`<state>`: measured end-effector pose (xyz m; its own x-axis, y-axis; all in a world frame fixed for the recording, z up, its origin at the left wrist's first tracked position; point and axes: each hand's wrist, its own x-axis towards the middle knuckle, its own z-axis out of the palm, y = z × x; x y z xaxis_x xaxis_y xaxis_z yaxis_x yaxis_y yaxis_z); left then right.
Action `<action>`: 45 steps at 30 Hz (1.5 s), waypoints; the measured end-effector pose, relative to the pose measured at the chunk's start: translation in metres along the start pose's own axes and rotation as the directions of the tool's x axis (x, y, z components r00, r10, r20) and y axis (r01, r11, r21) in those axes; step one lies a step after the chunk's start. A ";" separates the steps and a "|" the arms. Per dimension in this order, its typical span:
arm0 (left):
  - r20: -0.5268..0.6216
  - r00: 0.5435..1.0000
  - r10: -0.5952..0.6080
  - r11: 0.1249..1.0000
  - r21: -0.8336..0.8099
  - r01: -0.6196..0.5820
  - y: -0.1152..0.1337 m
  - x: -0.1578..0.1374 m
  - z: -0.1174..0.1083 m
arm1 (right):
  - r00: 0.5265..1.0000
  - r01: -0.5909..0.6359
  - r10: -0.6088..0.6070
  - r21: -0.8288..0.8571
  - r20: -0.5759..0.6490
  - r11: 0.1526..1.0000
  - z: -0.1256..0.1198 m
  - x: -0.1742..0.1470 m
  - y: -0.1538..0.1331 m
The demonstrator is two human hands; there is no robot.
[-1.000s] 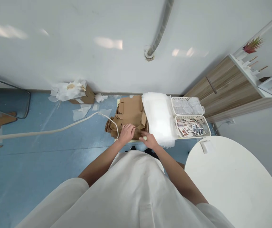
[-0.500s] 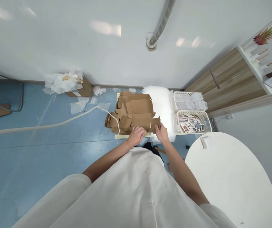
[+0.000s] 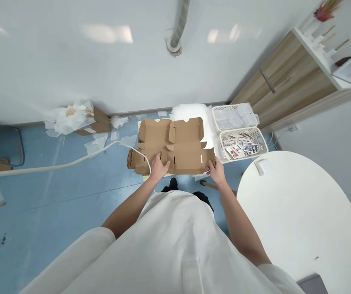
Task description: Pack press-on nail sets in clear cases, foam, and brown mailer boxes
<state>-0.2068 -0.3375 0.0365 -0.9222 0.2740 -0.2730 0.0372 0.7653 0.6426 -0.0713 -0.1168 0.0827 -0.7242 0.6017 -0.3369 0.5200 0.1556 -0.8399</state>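
An unfolded brown cardboard box blank (image 3: 188,160) lies flat, its back panel raised toward the wall and its slots and side flaps showing. My right hand (image 3: 217,170) pinches its right end flap, thumb on top and the other fingers hidden below. At the blank's left end is my left hand (image 3: 159,166), thumb and fingers spread apart over the cardboard. Under and left of this blank lies a stack of similar flat blanks (image 3: 155,131). A pale cord (image 3: 143,154) crosses the stack's left part, near my left wrist.
White sheets (image 3: 190,109) lie behind the blank. To the right stand a white basket of clear packets (image 3: 235,117) and a basket of printed cards (image 3: 243,145). A round white table (image 3: 300,204) is at my right. Crumpled paper (image 3: 68,118) sits by a carton at the wall.
The top blank has shifted right and opened flatter, off the stack. My right hand moved right with its flap; my left hand moved left and its fingers spread. The view has turned slightly.
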 end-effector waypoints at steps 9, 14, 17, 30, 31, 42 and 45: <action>0.108 0.965 0.241 0.966 -0.127 -0.227 0.042 -0.009 0.039 | 0.966 -0.064 0.094 0.128 -0.241 0.990 -0.049 -0.054 0.054; 0.171 0.879 0.444 0.888 -0.213 -0.407 0.091 -0.038 0.078 | 0.891 -0.045 0.118 0.174 -0.439 0.984 -0.090 -0.112 0.092; 0.250 0.807 0.535 0.839 -0.271 -0.473 0.120 -0.067 0.108 | 0.821 -0.005 0.117 0.198 -0.558 0.980 -0.116 -0.156 0.117; 0.585 0.460 0.668 0.705 -0.299 -0.644 0.176 -0.199 0.224 | 0.502 -0.245 0.434 0.358 -0.748 0.901 -0.154 -0.304 0.246; 0.615 0.443 0.652 0.713 -0.298 -0.635 0.177 -0.204 0.229 | 0.494 -0.253 0.448 0.370 -0.745 0.894 -0.153 -0.309 0.251; 0.753 0.381 0.536 0.791 -0.291 -0.537 0.199 -0.201 0.280 | 0.414 -0.182 0.534 0.507 -0.738 0.842 -0.145 -0.303 0.276; 0.686 0.418 0.595 0.722 -0.227 -0.654 0.207 -0.196 0.285 | 0.397 -0.223 0.560 0.515 -0.727 0.828 -0.147 -0.297 0.273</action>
<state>0.0917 -0.0673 0.0189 -0.0995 0.9696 -0.2234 0.5429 0.2410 0.8045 0.3521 -0.1377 0.0158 0.3331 0.8958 -0.2942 0.3582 -0.4088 -0.8394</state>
